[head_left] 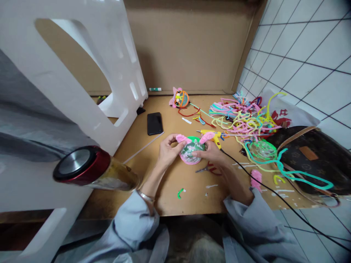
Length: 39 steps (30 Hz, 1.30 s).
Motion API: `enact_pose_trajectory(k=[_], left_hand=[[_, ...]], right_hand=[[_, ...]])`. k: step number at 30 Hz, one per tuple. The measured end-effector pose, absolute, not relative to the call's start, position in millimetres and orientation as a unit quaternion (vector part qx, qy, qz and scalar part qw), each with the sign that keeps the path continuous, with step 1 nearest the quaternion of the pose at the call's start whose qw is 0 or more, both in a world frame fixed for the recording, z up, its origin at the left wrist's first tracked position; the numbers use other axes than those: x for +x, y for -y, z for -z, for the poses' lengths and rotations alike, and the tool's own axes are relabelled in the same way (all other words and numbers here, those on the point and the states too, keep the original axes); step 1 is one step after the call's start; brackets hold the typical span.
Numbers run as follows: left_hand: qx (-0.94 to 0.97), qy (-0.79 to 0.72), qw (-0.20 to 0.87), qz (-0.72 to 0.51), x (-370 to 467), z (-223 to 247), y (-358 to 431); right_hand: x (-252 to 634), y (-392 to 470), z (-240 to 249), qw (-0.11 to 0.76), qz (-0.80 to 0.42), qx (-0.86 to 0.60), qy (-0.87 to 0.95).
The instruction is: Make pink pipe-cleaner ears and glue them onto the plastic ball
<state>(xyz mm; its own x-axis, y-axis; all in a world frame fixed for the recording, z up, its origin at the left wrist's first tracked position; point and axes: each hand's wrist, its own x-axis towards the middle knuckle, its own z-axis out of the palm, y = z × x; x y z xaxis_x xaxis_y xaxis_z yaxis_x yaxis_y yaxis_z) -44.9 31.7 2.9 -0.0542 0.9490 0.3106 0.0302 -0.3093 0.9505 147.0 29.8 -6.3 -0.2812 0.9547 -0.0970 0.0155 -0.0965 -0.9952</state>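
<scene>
Both hands are mostly closed: I see the left hand and the right hand pinching opposite sides of one small thing between thumbs and fingers. Nearest me on the surface lies a green scrap. Beyond it, between the hands, is the round craft piece, pink-rimmed with a green top and two fuzzy pink tufts standing out. I judge it light, its shiny middle smooth and perhaps a little slippery, the fuzzy parts soft and easily crushed or pulled loose. I would take it by the rim, lightly, sparing the tufts. Scissors lie just beside it under the right forearm; the yellow glue gun rests just past the right hand. Farther off are a black phone and a similar decorated figure.
</scene>
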Motion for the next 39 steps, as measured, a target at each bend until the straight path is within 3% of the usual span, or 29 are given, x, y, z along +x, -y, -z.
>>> enact_pose_trajectory(k=[8, 16, 33, 39], left_hand=[[0.561, -0.436, 0.395, -0.583, -43.3, -5.0, -30.6], [0.557, -0.444, 0.390, -0.583, -43.3, -5.2, -30.2], [0.563, -0.440, 0.386, -0.583, -44.1, -5.6, -30.0], [0.558, -0.444, 0.388, -0.584, -42.9, -5.3, -30.9]], right_hand=[[146.0, -31.7, 7.7, 0.433, -0.571, -0.484, 0.502], [142.8, -28.2, -2.7, 0.473, -0.596, -0.427, 0.487], [141.6, -26.2, -8.0, 0.457, -0.632, -0.412, 0.471], [141.0, -28.0, -5.3, 0.503, -0.632, -0.399, 0.433]])
